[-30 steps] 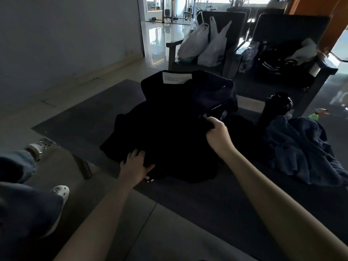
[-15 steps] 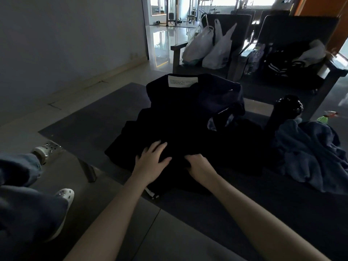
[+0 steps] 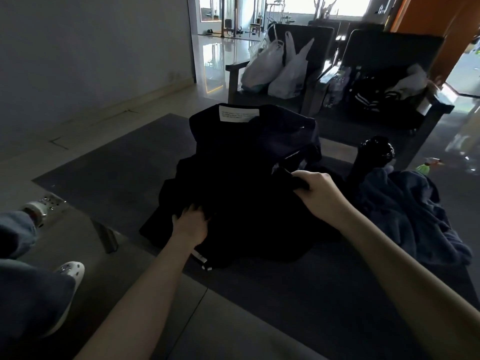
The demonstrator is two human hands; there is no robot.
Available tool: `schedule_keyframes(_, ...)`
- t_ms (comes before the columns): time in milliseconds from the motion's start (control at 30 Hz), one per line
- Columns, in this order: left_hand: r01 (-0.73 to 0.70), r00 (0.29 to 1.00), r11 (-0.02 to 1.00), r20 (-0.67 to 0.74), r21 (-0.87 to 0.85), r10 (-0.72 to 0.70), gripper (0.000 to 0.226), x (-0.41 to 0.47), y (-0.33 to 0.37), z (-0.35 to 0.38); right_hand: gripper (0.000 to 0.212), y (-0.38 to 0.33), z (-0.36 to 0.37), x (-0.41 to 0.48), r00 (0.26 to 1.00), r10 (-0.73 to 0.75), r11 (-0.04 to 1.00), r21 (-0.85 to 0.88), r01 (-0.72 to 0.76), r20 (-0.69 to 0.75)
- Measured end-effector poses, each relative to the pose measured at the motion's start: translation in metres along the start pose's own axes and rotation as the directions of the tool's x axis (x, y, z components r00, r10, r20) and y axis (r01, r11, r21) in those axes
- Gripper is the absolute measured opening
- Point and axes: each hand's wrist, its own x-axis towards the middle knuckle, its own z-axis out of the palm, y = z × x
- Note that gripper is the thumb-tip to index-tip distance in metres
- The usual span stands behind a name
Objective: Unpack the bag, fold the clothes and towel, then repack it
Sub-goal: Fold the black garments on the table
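On the mat (image 3: 104, 175) a garment (image 3: 233, 183) lies heaped near the middle, with the bag (image 3: 288, 136) just behind it toward the far edge. A towel (image 3: 405, 214) lies by the mat's right edge. Beyond the far edge stands a chair (image 3: 309, 37) carrying plastic bags (image 3: 275, 66), with a second chair (image 3: 389, 48) to its right.

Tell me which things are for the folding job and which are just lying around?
For the job: black garment, gripped by the left hand and right hand; dark bag behind it; crumpled blue cloth to the right.
Just lying about: white plastic bags on a chair; striped dark clothes on the other chair; shiny black thing.
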Motion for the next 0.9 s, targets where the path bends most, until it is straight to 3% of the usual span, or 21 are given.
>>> schedule_keyframes(133, 0.056, 0.998, 0.997, -0.035, 0.062, -0.053, 0.049, 0.002, -0.009, -0.002, 0.017, 0.005, -0.019, -0.006, 0.999, 0.009, 1.000, 0.027, -0.008, -0.049)
schedule_keyframes(233, 0.164, 0.986, 0.984, 0.013, 0.071, -0.165, 0.051, 0.002, -0.014, -0.007, 0.026, 0.009, -0.038, -0.011, 0.984, 0.055, 0.988, 0.155, -0.028, -0.170)
schedule_keyframes(333, 0.272, 0.962, 0.962, 0.036, -0.036, -0.271, 0.041, 0.001, -0.019, -0.009, 0.016, 0.014, -0.045, -0.024, 0.962, 0.153, 0.964, 0.247, -0.095, -0.228)
schedule_keyframes(400, 0.162, 0.969, 0.947, -0.138, -0.276, -0.206, 0.043, -0.006, -0.011, -0.008, 0.019, 0.023, -0.029, -0.036, 0.974, 0.184, 0.972, 0.172, -0.161, -0.129)
schedule_keyframes(467, -0.081, 0.971, 0.924, -0.239, -0.375, -0.012, 0.052, -0.015, 0.010, -0.008, 0.033, 0.032, -0.003, -0.049, 0.969, 0.236, 0.971, 0.026, -0.239, 0.074)
schedule_keyframes(567, -0.289, 0.955, 0.947, -0.111, -0.141, 0.274, 0.062, -0.026, 0.045, 0.004, 0.079, 0.047, 0.045, -0.063, 0.892, 0.323, 0.926, -0.299, -0.229, 0.316)
schedule_keyframes(667, -0.299, 0.954, 0.954, -0.016, 0.034, 0.300, 0.064, -0.024, 0.056, 0.022, 0.103, 0.053, 0.081, -0.075, 0.839, 0.385, 0.848, -0.505, -0.158, 0.385)
schedule_keyframes(733, -0.278, 0.960, 0.958, -0.011, 0.078, 0.279, 0.060, -0.023, 0.051, 0.030, 0.092, 0.055, 0.092, -0.080, 0.851, 0.376, 0.833, -0.536, -0.136, 0.368)
schedule_keyframes(833, -0.276, 0.957, 0.952, -0.054, 0.133, 0.285, 0.054, -0.021, 0.037, 0.034, 0.043, 0.052, 0.083, -0.080, 0.916, 0.252, 0.847, -0.528, -0.054, 0.311)
schedule_keyframes(900, -0.254, 0.963, 0.959, -0.059, 0.126, 0.263, 0.050, -0.019, 0.031, 0.033, 0.033, 0.052, 0.067, -0.083, 0.930, 0.211, 0.879, -0.475, -0.046, 0.300)
